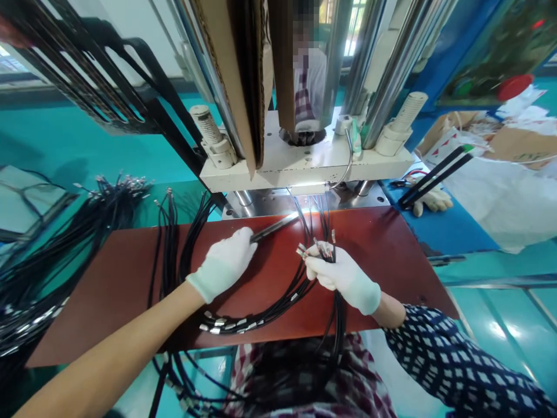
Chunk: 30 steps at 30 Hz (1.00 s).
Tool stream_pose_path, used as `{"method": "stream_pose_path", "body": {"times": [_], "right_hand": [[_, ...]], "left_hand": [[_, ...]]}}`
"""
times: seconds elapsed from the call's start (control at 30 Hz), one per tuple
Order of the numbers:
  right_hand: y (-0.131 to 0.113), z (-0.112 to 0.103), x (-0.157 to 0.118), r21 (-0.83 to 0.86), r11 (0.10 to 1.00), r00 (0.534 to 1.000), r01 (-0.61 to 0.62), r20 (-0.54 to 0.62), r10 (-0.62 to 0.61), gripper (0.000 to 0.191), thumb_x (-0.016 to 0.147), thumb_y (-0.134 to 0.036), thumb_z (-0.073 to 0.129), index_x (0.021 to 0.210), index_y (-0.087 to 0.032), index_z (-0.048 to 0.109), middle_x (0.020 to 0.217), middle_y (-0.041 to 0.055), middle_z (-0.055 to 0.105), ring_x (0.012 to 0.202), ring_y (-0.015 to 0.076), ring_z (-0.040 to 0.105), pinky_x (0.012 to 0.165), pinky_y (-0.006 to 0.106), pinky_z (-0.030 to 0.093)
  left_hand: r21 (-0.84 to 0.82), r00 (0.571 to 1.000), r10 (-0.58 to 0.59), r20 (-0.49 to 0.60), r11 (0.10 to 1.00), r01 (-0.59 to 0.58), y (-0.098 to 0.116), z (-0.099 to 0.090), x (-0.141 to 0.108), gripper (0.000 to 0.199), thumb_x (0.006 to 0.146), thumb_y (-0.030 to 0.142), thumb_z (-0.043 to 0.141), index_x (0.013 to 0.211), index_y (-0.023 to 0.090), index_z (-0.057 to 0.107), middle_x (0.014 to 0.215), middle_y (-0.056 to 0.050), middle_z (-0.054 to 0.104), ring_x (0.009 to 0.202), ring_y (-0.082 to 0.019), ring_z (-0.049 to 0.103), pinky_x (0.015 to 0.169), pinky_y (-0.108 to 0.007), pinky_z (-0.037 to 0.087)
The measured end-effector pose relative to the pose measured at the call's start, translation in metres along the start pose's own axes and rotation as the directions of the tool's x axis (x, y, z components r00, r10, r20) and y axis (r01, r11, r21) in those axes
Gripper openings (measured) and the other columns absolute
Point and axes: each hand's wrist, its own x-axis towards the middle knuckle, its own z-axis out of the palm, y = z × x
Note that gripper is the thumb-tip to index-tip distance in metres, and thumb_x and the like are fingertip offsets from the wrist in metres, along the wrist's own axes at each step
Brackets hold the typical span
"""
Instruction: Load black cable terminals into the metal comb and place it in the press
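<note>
My left hand [228, 258], in a white glove, is closed around the dark handle of a flat metal bar tool [278, 225]. The tool's bright tip reaches the press's front edge. My gloved right hand [342, 273] grips a bundle of black cables [338, 322] near their tips, where small metal and coloured ends stick up above the fingers. Thin cables [322, 212] run from the press toward this hand. Below, a curved bunch of black cables [270, 316] with silvery bands lies on the reddish-brown board [383, 244].
A press with a white plate [270, 174] and metal columns stands ahead. More black cables [169, 249] cross the board's left part, and a large cable pile [87, 232] lies far left. At right are two black bars [435, 174], a glove [433, 200] and a white sack [517, 197].
</note>
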Motion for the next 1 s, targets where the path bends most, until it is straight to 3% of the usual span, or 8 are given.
{"method": "stream_pose_path", "body": {"times": [0.1,0.2,0.3,0.43,0.6,0.77,0.83,1.0], "right_hand": [[-0.002,0.005,-0.005,-0.154,0.986,0.996,0.067,-0.043,-0.074,0.019,0.085,-0.032,0.062,0.077,-0.018,0.052,0.057,-0.0021,0.061,0.039,0.0038,0.034,0.039,0.02,0.023],[-0.004,0.009,-0.008,-0.254,0.964,0.997,0.077,-0.011,-0.082,0.02,0.087,-0.033,0.06,0.076,-0.017,0.056,0.065,0.0014,0.066,0.043,0.0059,0.044,0.043,0.021,0.034],[-0.005,0.012,-0.008,-0.374,0.925,0.995,0.058,0.098,-0.023,0.022,0.091,-0.037,0.056,0.081,-0.017,0.059,0.077,0.0037,0.07,0.056,0.011,0.057,0.055,0.025,0.047],[-0.007,0.015,-0.014,-0.493,0.849,0.98,0.19,0.144,-0.135,0.016,0.094,-0.031,0.052,0.101,-0.02,0.061,0.073,-0.0009,0.07,0.07,0.0149,0.066,0.076,0.03,0.051],[-0.002,0.014,-0.021,-0.575,0.789,0.976,0.216,0.111,-0.186,0.018,0.091,-0.035,0.062,0.104,-0.027,0.071,0.099,-0.002,0.076,0.084,0.0177,0.07,0.081,0.03,0.051],[0.002,0.018,-0.017,-0.779,0.538,0.935,0.321,0.168,-0.313,0.023,0.092,-0.042,0.061,0.101,-0.026,0.075,0.104,0.0013,0.076,0.094,0.0225,0.069,0.087,0.033,0.047],[0.0,0.021,-0.014,-0.76,0.583,0.947,0.287,0.134,-0.293,0.024,0.094,-0.04,0.056,0.092,-0.022,0.072,0.089,0.0024,0.076,0.081,0.0193,0.069,0.08,0.031,0.047],[-0.007,0.027,-0.008,-0.507,0.858,0.995,0.081,0.093,-0.038,0.025,0.095,-0.035,0.052,0.079,-0.018,0.06,0.061,-0.0032,0.065,0.051,0.0093,0.056,0.058,0.023,0.045]], "left_hand": [[-0.415,0.997,-0.01,0.079,0.909,0.042,-0.022,-0.008,-0.029,0.028,0.096,0.045,0.035,0.093,0.02,0.049,0.068,0.001,0.054,0.06,-0.016,0.055,0.062,-0.028,0.043],[-0.77,0.975,0.066,0.21,0.626,0.123,-0.02,-0.016,-0.041,0.049,0.096,0.06,0.028,0.087,0.019,0.052,0.055,0.004,0.044,0.043,-0.01,0.036,0.047,-0.023,0.03],[-0.906,0.915,0.227,0.333,0.347,0.244,0.003,-0.016,-0.036,0.054,0.095,0.062,0.031,0.092,0.015,0.058,0.049,0.004,0.045,0.038,-0.009,0.033,0.042,-0.023,0.024],[-0.969,0.851,0.465,0.246,0.116,0.217,0.037,-0.006,-0.017,0.05,0.096,0.058,0.035,0.081,0.015,0.056,0.051,0.0,0.052,0.046,-0.01,0.045,0.052,-0.023,0.038],[-0.974,0.841,0.505,0.193,-0.006,0.227,0.059,0.004,-0.005,0.052,0.097,0.055,0.036,0.069,0.015,0.051,0.051,0.001,0.049,0.046,-0.009,0.046,0.052,-0.022,0.04],[-0.965,0.866,0.464,0.187,-0.078,0.251,0.064,0.007,-0.006,0.047,0.095,0.056,0.043,0.073,0.015,0.049,0.059,0.003,0.047,0.044,-0.006,0.04,0.046,-0.021,0.036],[-0.973,0.895,0.416,0.163,-0.081,0.215,0.064,0.009,-0.008,0.046,0.096,0.055,0.043,0.074,0.015,0.05,0.059,0.003,0.048,0.047,-0.007,0.041,0.047,-0.021,0.036],[-0.972,0.935,0.312,0.171,-0.102,0.212,0.066,0.017,-0.016,0.044,0.095,0.056,0.042,0.078,0.017,0.05,0.056,0.002,0.048,0.048,-0.009,0.043,0.049,-0.023,0.034]]}}
